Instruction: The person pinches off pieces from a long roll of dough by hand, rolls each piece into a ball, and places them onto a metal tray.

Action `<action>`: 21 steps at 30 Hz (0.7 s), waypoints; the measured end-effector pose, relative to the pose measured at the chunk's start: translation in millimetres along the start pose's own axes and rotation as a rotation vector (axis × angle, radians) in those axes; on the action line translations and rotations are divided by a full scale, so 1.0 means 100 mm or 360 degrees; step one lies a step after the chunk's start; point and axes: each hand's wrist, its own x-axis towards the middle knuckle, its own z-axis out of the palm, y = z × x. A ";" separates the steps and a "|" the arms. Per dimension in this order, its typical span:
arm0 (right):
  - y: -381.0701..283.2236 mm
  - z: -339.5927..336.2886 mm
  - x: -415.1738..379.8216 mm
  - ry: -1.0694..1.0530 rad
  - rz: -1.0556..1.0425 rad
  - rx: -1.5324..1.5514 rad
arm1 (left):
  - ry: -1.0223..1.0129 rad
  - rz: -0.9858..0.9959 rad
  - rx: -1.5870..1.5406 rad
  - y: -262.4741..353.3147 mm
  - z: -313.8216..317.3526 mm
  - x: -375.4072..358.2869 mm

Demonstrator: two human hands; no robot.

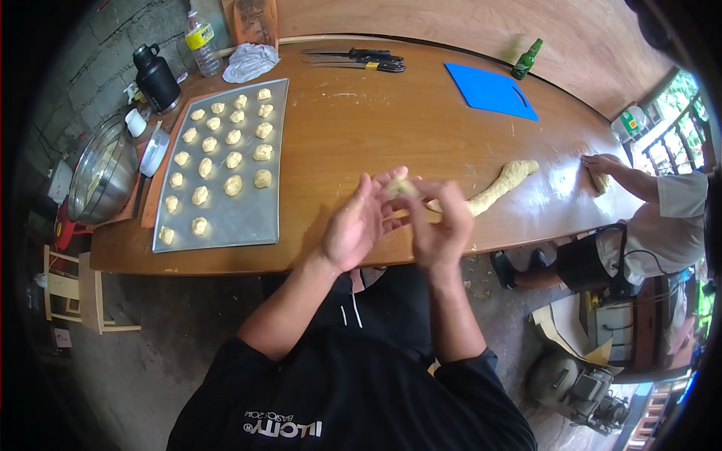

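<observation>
Now, tray (pixel 248 218): sitting left of centre, carrying rows of dough pieces (pixel 233 159).
Bowl (pixel 101 173): resting far left, contents unclear.
Hands: left hand (pixel 359 222) and right hand (pixel 440 222) pinching dough bit (pixel 401 188), centre.
Dough rope (pixel 496 188): lying right, beyond.

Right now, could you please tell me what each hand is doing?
Left hand: fingers open, cupped against a small dough piece.
Right hand: fingers curled, pressing the same dough piece.

The dough piece (pixel 401 186) is mostly hidden between blurred fingers (pixel 451 197).
</observation>
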 end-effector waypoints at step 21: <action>-0.05 -0.25 0.21 0.0184 0.0081 -0.0120 | -0.0114 0.0236 0.0959 0.28 0.01 -0.21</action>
